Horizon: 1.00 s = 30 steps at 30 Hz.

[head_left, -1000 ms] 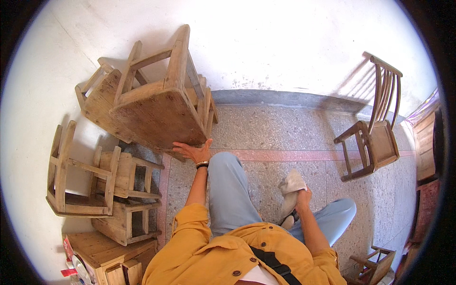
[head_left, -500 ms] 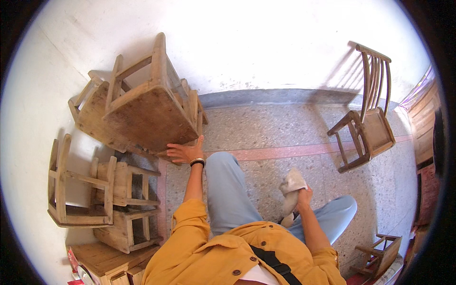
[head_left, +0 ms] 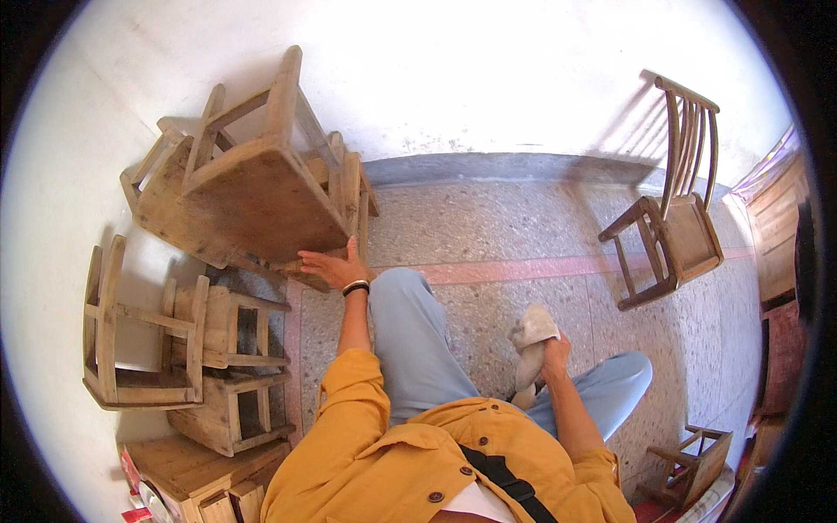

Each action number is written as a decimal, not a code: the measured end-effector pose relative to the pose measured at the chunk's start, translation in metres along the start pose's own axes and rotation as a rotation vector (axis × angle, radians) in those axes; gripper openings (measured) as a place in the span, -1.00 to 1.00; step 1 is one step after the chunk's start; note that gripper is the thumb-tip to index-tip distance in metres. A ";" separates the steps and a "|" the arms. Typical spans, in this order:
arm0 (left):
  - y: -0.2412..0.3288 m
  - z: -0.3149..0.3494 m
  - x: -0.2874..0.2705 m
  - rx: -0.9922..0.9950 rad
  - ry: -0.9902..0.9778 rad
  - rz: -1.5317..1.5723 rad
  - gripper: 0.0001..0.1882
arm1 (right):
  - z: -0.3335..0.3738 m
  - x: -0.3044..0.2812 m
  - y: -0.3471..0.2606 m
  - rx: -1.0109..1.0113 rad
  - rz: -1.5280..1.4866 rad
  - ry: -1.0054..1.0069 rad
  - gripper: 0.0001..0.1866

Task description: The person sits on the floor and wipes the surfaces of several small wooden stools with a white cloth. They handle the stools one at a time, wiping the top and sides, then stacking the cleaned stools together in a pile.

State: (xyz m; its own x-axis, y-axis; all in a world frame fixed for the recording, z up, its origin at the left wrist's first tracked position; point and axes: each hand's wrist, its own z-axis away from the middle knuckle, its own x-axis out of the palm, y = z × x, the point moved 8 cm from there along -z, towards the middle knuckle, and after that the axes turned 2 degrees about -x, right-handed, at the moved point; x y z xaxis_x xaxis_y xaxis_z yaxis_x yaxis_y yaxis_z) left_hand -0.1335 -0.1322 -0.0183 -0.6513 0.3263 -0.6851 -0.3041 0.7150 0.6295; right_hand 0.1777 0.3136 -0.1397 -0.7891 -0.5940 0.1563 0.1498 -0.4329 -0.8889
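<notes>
My left hand [head_left: 334,268], fingers spread, rests against the near edge of an upturned wooden stool [head_left: 266,200]. The stool lies tilted on top of other wooden seats, its legs pointing up toward the wall. My right hand [head_left: 554,353] is closed round a crumpled off-white cloth [head_left: 534,327], which hangs down beside my bent right leg. Its lower end droops above the speckled floor. The stool's far side and what bears its weight are partly hidden.
Several more wooden stools and chairs are stacked at the left, including an upturned chair [head_left: 144,327]. A wooden cabinet [head_left: 187,471] stands at lower left. A slatted-back chair [head_left: 684,235] stands far right, with a small stool [head_left: 693,466] nearer. A white wall [head_left: 488,78] closes the far side.
The whole view has shifted slightly. My left hand has slid a little to the left along the stool's edge. My right hand still grips the cloth, with little movement.
</notes>
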 end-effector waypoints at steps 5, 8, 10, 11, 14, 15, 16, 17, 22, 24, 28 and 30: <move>-0.011 -0.013 -0.011 -0.325 -0.117 0.151 0.06 | 0.012 0.004 -0.011 0.010 0.014 0.030 -0.72; -0.027 -0.020 -0.005 -0.259 -0.122 0.209 0.06 | 0.006 0.001 -0.002 -0.035 -0.029 -0.009 -0.68; -0.022 -0.013 -0.005 -0.160 -0.120 0.100 0.05 | 0.002 -0.002 -0.001 -0.091 -0.050 -0.018 -0.68; -0.017 -0.005 -0.003 -0.108 -0.125 0.048 0.04 | 0.007 0.000 -0.007 -0.079 -0.104 -0.016 -0.69; 0.016 0.019 -0.010 0.440 0.024 0.268 -0.08 | 0.033 0.013 -0.051 -0.032 -0.271 0.021 -0.71; 0.031 0.024 -0.007 0.563 -0.041 0.304 -0.16 | 0.026 -0.003 -0.053 -0.081 -0.329 0.075 -0.72; 0.046 0.026 -0.011 0.688 -0.115 0.349 -0.24 | 0.018 -0.020 -0.054 -0.141 -0.259 0.069 -0.72; 0.067 0.037 -0.024 0.797 -0.174 0.355 -0.42 | 0.013 -0.035 -0.052 -0.092 -0.227 0.140 -0.71; 0.119 0.091 0.003 0.432 -1.351 0.751 -0.52 | 0.050 -0.036 -0.165 -0.449 -0.428 0.040 -0.70; 0.135 0.117 0.026 0.672 -1.483 0.531 -0.54 | 0.086 -0.061 -0.215 -0.531 -0.632 -0.008 -0.66; 0.163 0.142 0.047 0.664 -1.526 0.411 -0.54 | 0.148 -0.154 -0.261 -0.641 -0.866 0.018 -0.46; 0.174 0.149 0.049 0.701 -1.504 0.326 -0.54 | 0.170 -0.203 -0.268 -0.706 -0.901 0.148 -0.43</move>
State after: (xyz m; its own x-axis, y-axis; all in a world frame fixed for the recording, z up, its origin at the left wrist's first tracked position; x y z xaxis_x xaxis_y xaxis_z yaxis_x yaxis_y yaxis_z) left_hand -0.1143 0.1004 0.0028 0.6965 0.4667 -0.5450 0.3129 0.4860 0.8160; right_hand 0.3987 0.4347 0.1397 -0.5093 -0.1565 0.8463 -0.8332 -0.1565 -0.5304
